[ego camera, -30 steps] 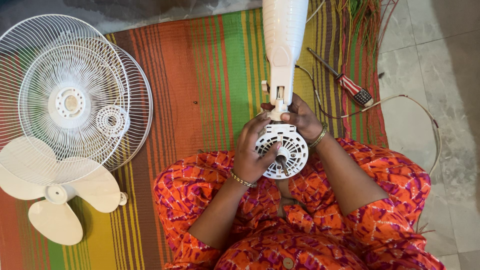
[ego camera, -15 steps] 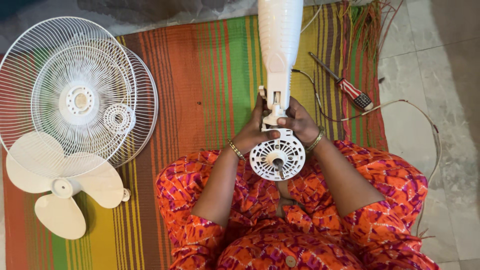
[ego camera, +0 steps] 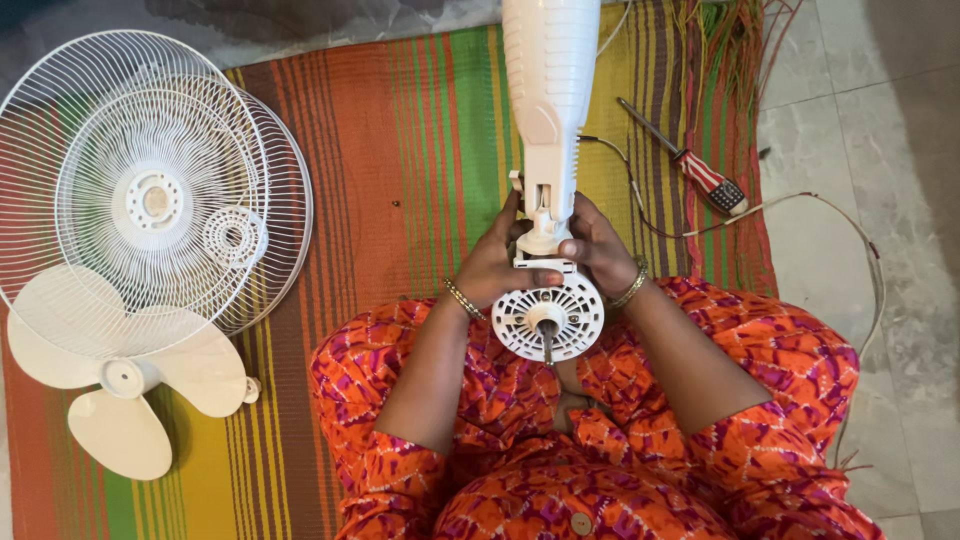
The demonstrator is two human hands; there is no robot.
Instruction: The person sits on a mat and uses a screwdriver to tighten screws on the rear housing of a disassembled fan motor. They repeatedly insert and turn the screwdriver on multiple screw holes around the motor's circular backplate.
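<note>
A white fan motor unit [ego camera: 548, 312], its vented round face and bare shaft turned up toward the camera, was held above the lap of a seated person in orange patterned clothing. The left hand [ego camera: 497, 268] wrapped around the neck of the unit from one side, fingers closed on it, while the right hand [ego camera: 598, 252] gripped the same neck from the other. The white fan stand [ego camera: 549, 80] ran away from the hands across a striped mat [ego camera: 400, 150]. A red-handled screwdriver [ego camera: 690, 165] lay just right of the stand beside a loose cable [ego camera: 800, 205]. Well to the left lay two wire fan guards [ego camera: 150, 190], stacked, with the three-bladed white propeller [ego camera: 120, 375] overlapping their near edge.
</note>
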